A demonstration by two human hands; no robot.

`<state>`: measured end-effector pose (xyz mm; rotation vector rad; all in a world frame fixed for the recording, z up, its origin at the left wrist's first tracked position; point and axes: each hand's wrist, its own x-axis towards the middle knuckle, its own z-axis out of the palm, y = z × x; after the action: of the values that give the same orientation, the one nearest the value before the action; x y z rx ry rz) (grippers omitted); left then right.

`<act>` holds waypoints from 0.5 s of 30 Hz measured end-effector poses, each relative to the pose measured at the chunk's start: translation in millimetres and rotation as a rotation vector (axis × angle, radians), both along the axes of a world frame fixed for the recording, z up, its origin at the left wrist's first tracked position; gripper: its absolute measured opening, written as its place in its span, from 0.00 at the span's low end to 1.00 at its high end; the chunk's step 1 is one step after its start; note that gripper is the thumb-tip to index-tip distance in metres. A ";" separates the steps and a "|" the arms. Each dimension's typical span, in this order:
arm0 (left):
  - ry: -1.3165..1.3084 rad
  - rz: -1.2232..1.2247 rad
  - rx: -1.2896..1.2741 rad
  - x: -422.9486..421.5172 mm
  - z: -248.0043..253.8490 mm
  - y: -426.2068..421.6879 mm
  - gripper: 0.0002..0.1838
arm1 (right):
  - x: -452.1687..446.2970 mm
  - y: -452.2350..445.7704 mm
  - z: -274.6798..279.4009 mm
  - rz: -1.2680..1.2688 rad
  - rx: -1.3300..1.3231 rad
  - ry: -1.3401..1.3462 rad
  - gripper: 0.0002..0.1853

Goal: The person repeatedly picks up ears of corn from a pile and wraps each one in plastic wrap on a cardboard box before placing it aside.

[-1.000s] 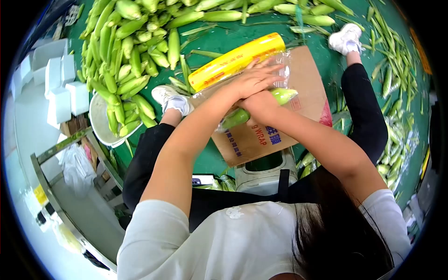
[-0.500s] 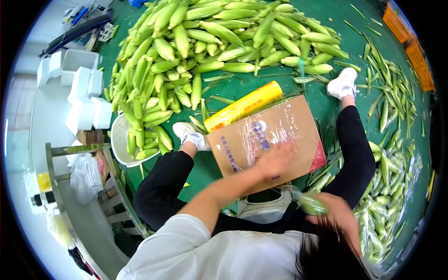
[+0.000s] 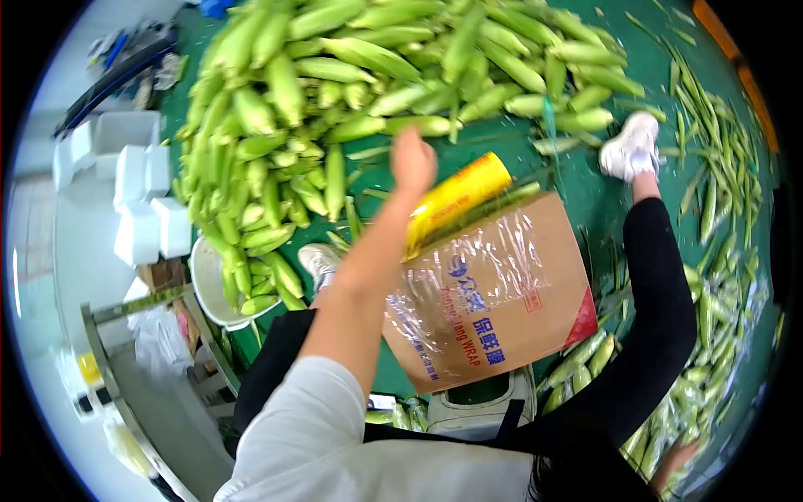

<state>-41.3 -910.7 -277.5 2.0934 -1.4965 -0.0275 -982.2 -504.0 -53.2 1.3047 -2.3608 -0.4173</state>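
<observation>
Has left hand (image 3: 415, 159) by heaped, husk-on green corn ears (image 3: 368, 57), right hand (image 3: 677, 457) at film-wrapped green corn ears (image 3: 707, 376); cannot tell fingers clenched or released.

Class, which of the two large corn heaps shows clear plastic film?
The right-side heap, beside the person's right hand: it glints, plastic-wrapped, while the larger heap ahead lies unwrapped, matte green.

I wear a T-shirt (image 3: 435, 473) of whitish, plain cloth. Its short sleeve (image 3: 297, 410), at seven o'clock, ends above the elbow. My trousers (image 3: 661, 276) are black and without pattern; at three o'clock the leg stops above the ankle. My sports shoe (image 3: 631, 149) at two o'clock is white and low.
</observation>
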 end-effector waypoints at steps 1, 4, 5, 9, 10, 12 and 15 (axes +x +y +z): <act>-0.192 -0.045 -0.077 38.4 -52.1 -29.7 0.26 | 44.1 -49.1 16.6 0.149 -0.005 0.018 0.37; -0.489 -0.159 0.474 82.4 -88.8 -63.9 0.30 | 271.1 -215.2 46.9 0.357 -0.228 -0.689 0.28; -0.519 -0.157 0.637 80.2 -66.0 -75.0 0.34 | 326.6 -238.1 34.4 0.357 -0.194 -0.887 0.25; -0.312 -0.277 0.437 75.7 -29.3 -28.3 0.32 | 509.7 -268.8 -43.0 0.304 0.153 -1.410 0.19; -0.249 -0.308 0.370 75.8 -16.4 -9.7 0.32 | 526.3 -261.7 -79.3 0.395 0.049 -1.463 0.20; -0.142 -0.347 0.233 67.0 23.1 38.2 0.35 | 573.3 -263.6 -87.7 0.822 0.191 -0.944 0.20; 0.165 -0.352 0.181 25.4 111.0 116.1 0.37 | 591.6 -261.3 -103.7 0.634 0.247 -1.139 0.11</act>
<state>-15.8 -794.6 -166.5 1.8809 -1.7936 -0.4717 -390.5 -765.3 -156.9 2.8219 -2.4314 0.3623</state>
